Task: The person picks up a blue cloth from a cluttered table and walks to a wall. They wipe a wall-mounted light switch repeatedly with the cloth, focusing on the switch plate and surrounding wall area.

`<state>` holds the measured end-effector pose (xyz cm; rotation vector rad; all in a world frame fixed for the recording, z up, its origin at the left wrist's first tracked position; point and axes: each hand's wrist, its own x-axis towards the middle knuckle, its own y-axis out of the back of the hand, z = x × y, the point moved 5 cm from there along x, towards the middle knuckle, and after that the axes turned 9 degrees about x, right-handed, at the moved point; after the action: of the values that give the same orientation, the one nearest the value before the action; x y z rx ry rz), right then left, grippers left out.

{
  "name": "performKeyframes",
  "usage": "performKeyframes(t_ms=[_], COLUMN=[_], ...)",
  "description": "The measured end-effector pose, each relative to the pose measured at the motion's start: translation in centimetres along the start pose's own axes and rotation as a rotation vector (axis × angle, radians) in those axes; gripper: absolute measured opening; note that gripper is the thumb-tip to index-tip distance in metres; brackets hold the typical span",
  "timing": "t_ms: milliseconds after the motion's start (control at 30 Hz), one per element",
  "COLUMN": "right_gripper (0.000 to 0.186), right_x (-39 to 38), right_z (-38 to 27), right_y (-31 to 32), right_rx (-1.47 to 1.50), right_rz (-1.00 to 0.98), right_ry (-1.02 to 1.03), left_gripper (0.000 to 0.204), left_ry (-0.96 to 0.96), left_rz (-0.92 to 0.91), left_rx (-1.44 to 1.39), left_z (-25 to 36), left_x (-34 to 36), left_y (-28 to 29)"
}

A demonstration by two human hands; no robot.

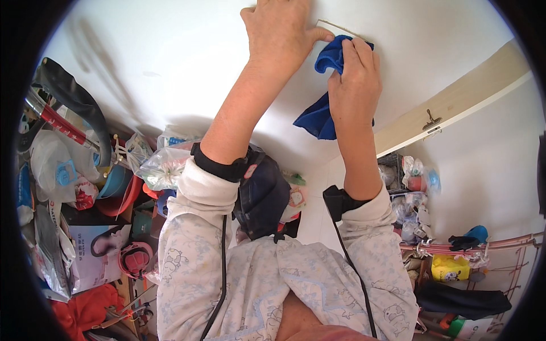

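Observation:
My right hand (356, 85) grips a blue cloth (319, 119) and presses its upper part against a white wall (187, 51); the rest hangs below my fingers. Beside it, a flat white rectangular piece (336, 26) shows a thin dark edge line on the wall. My left hand (278, 31) is against the wall to the left, its thumb stretched toward the cloth and the piece. The fingertips of my left hand run up to the picture's top edge. Both wrists wear black straps with cables running down.
A pale wooden frame (455, 102) with a metal latch (431, 120) slants at right. Below left are plastic bags (165, 165), a red basin (122, 196) and boxes. A dark bag (263, 196) hangs below my arms. At lower right, a rail (455, 248) holds a yellow bag (450, 268).

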<state>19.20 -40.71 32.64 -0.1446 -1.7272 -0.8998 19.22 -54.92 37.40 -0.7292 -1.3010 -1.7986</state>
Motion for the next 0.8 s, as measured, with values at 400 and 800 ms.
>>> performKeyframes(t_ms=[400, 800], right_gripper=[0.055, 0.054], right_x=[-0.7, -2.0], right_z=[0.5, 0.5], right_y=[-0.1, -1.1], right_rx=[-0.07, -0.044], right_rz=[0.019, -0.014], right_ry=[0.086, 0.1], left_gripper=[0.047, 0.049], left_ry=[0.015, 0.024], left_rz=[-0.033, -0.034], left_rx=[0.005, 0.11], left_z=[-0.2, -0.2], left_x=[-0.1, 0.2], left_y=[-0.2, -0.4])
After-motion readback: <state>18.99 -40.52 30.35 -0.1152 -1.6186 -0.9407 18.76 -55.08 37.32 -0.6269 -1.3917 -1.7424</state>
